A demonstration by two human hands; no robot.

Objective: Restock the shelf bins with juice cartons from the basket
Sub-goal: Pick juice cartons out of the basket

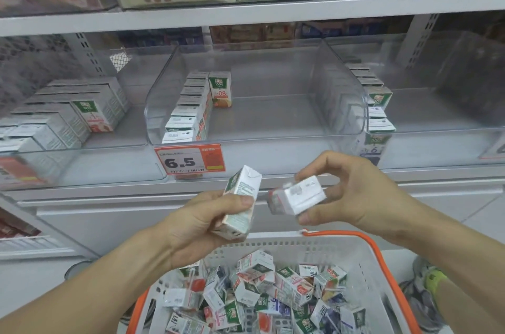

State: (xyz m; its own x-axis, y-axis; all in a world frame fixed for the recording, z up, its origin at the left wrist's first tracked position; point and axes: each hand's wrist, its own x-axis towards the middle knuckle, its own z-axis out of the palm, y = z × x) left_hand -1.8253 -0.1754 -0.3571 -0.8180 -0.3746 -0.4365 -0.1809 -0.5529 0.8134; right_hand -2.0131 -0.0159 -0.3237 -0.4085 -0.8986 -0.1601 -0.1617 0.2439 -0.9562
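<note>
My left hand (pixel 196 227) grips a small white and green juice carton (pixel 240 197), held upright and tilted. My right hand (pixel 352 191) pinches a second juice carton (pixel 297 195) lying sideways, slightly blurred. Both hands hover in front of the shelf, above the basket (pixel 338 249), a white plastic one with an orange rim, which holds several loose juice cartons (pixel 270 295). Straight ahead is the clear middle shelf bin (pixel 338 104). It has one row of cartons (pixel 188 112) along its left wall and a single upright carton (pixel 220 89) behind them.
A left bin (pixel 82 142) holds several rows of cartons. A right bin (pixel 437 126) holds a row at its left side. A price tag reading 6.5 (pixel 188 160) hangs on the shelf edge. Boxed goods fill the upper shelf (pixel 246 14).
</note>
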